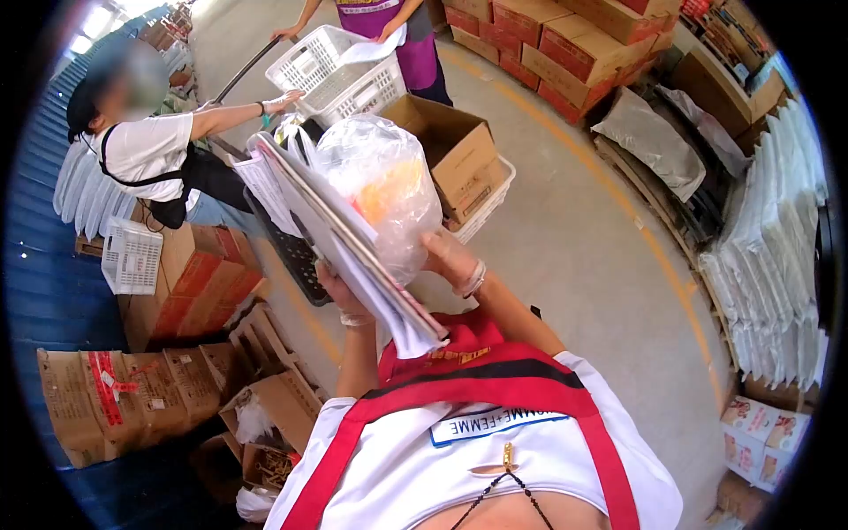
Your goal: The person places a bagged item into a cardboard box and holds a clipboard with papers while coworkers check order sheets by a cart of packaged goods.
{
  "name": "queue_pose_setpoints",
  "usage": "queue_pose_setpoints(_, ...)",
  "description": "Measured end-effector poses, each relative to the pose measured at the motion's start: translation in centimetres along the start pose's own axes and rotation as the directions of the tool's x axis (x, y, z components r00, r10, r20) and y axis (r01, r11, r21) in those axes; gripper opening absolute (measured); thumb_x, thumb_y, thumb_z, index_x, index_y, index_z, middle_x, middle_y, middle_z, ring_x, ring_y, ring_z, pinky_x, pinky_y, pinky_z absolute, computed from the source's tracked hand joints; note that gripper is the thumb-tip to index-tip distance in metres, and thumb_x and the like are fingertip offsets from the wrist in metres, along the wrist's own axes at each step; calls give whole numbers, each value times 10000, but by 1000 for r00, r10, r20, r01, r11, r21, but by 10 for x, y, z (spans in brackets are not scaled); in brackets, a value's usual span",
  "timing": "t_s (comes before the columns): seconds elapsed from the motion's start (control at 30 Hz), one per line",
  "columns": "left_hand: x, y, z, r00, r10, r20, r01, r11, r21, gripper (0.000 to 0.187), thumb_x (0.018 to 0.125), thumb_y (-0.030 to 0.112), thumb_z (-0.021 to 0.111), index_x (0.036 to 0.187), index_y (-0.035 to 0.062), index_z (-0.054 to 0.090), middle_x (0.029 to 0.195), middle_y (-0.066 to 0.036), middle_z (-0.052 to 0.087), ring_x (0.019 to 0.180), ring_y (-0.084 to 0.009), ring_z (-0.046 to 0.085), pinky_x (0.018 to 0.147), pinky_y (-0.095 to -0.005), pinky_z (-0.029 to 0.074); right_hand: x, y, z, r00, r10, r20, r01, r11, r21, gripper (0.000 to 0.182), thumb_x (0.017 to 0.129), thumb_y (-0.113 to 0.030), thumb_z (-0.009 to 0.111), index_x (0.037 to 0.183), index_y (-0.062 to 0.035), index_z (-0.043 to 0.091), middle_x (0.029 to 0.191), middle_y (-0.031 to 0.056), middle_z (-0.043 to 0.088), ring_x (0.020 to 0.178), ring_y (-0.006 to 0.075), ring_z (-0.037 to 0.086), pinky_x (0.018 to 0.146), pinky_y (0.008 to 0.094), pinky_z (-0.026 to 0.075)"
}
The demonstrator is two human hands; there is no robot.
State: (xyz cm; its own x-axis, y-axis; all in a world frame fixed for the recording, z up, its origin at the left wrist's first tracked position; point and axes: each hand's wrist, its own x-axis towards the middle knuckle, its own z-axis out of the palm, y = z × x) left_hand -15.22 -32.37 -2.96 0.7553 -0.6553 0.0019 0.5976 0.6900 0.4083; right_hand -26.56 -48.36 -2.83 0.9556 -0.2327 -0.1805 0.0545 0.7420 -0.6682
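Observation:
A clipboard with papers (pixel 353 252) is tilted in front of my chest, and my left hand (pixel 340 296) is wrapped round its lower left side. Against its other side rests a clear plastic bag (pixel 375 172) with something orange in it. My right hand (pixel 449 258) has its fingers on the lower right of the bag, the fingertips partly hidden behind the plastic. Both hands appear to wear thin clear gloves. Just beyond the bag are an open cardboard box (pixel 464 172) and white plastic baskets (pixel 362 93) on a cart.
A person (pixel 150 146) at the left reaches toward the baskets; another person (pixel 420 53) in purple stands behind them. Cartons (pixel 190 283) are stacked at the left, more cartons (pixel 574 53) at the back. White wrapped bundles (pixel 764 265) line the right side.

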Motion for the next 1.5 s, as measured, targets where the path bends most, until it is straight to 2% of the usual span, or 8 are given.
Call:
queue_pose_setpoints(0.07, -8, -6, 17, 994, -110, -8, 109, 994, -31, 610, 893, 537, 351, 1276, 73, 450, 1193, -82, 550, 1067, -230, 541, 939, -367, 422, 2, -1, -5, 998, -20, -61, 23, 999, 49, 672, 821, -396, 639, 1307, -30, 356, 1207, 86, 523, 1029, 207, 542, 808, 354, 469)
queue_pose_setpoints(0.13, -10, -31, 56, 960, 150, -236, -37, 904, 425, 574, 918, 531, 331, 1232, 71, 471, 1087, -75, 573, 896, -179, 579, 765, -321, 497, 6, 0, -14, 993, -42, -114, 52, 994, 91, 625, 814, -356, 658, 1259, 10, 417, 1151, 94, 560, 986, 204, 560, 793, 346, 472)
queue_pose_setpoints(0.37, 10, -57, 14, 975, -66, -213, 135, 935, 328, 574, 879, 503, 404, 1246, 68, 474, 1171, -67, 561, 1047, -222, 546, 915, -361, 432, 21, -54, -52, 830, -54, -554, -78, 974, -211, 326, 777, -134, 689, 1047, 23, 595, 930, 75, 637, 782, 164, 595, 678, 295, 482)
queue_pose_setpoints(0.47, 18, -65, 11, 945, -55, -323, 116, 978, 173, 551, 855, 477, 466, 1226, 70, 498, 1133, -61, 585, 1018, -223, 565, 885, -368, 455, 58, -76, -89, 721, -188, -667, 163, 981, -101, 368, 749, -54, 699, 1086, 28, 577, 971, 78, 633, 819, 175, 605, 719, 288, 495)
queue_pose_setpoints(0.7, 65, -77, -29, 858, 123, -499, -121, 992, 37, 497, 845, 430, 524, 1196, 78, 525, 1151, -51, 569, 1064, -211, 536, 907, -362, 449, 117, -170, -165, 730, -283, -622, -104, 853, -511, 330, 748, -155, 710, 1018, 16, 629, 934, 70, 645, 776, 150, 601, 673, 285, 495)
queue_pose_setpoints(0.97, 90, -48, 5, 755, 300, -584, -320, 945, 72, 452, 835, 339, 581, 1184, 55, 530, 1135, -83, 585, 1022, -234, 556, 904, -362, 459, 167, -164, -212, 805, -50, -591, -152, 945, -288, 427, 736, -198, 733, 1056, 55, 607, 996, 104, 631, 860, 191, 599, 750, 306, 501)
queue_pose_setpoints(1.2, 53, -78, 36, 345, 702, -623, -528, 694, 489, 375, 878, 227, 493, 1178, 3, 510, 1124, -121, 577, 993, -257, 581, 847, -373, 525, 244, -159, -254, 870, 124, -477, -251, 945, -212, 409, 758, -254, 702, 1030, 45, 638, 980, 98, 640, 827, 190, 596, 740, 323, 480)
queue_pose_setpoints(1.5, 40, -191, 115, -13, 740, -673, -480, 586, 653, 446, 897, 290, 434, 1249, 17, 461, 1151, -131, 560, 1043, -254, 557, 889, -385, 488, 307, -226, -312, 802, 529, -278, -538, 841, 50, 366, 915, -282, 439, 1190, -61, 536, 1154, 67, 605, 1043, 209, 576, 936, 366, 449)
